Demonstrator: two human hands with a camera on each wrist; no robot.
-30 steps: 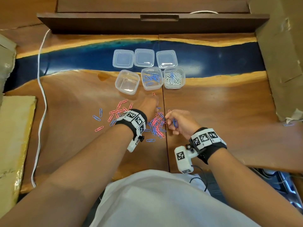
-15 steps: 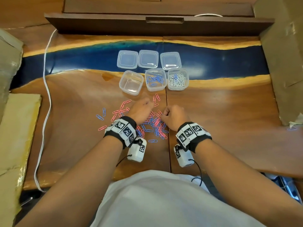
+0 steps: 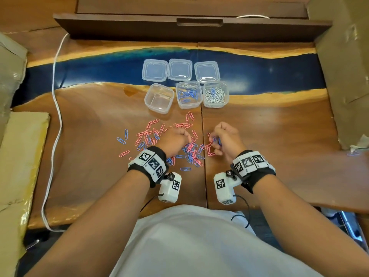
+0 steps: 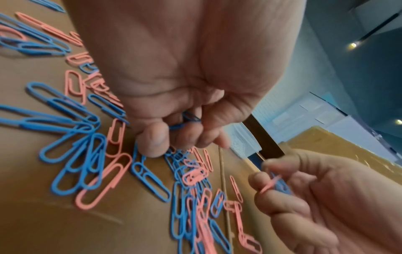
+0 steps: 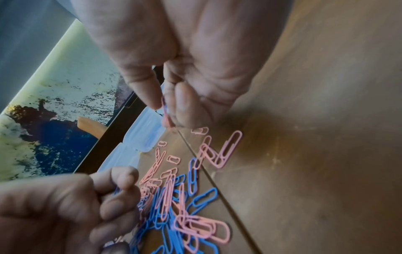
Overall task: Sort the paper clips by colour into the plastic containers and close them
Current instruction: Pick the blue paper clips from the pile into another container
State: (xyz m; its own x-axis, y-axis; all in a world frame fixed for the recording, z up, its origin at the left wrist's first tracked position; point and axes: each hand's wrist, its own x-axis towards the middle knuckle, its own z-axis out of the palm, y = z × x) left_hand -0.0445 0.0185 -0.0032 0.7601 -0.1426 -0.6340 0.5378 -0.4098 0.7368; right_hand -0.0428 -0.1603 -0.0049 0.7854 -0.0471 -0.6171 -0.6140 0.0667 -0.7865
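The wooden table (image 3: 269,136) with its blue resin band is taking up most of the scene, a cardboard sheet (image 3: 22,166) is lying along its left edge and a white cable (image 3: 55,96) is trailing down beside it. Up by the blue band, three lids (image 3: 179,69) are sitting in a row, and just in front of them the three plastic containers are lining up: the left container (image 3: 159,98) is standing bare inside, the middle container (image 3: 188,94) is holding blue clips, the right container (image 3: 216,94) is holding mostly white ones with a few blue mixed in.

Nearer the person, the loose pile of paper clips (image 3: 187,152), pink and blue mixed, is spreading across the table seam, a few strays lying off to the left.

The left hand (image 3: 175,141) is hovering right over the pile's middle, fingers curled, gripping blue clips (image 4: 185,122) inside its fist, fingertips touching the heap. The right hand (image 3: 226,140) is sitting just beside the pile's right edge, thumb and forefinger pinching a pink clip (image 4: 270,184), with blue clips bunched in the curled fingers behind it.
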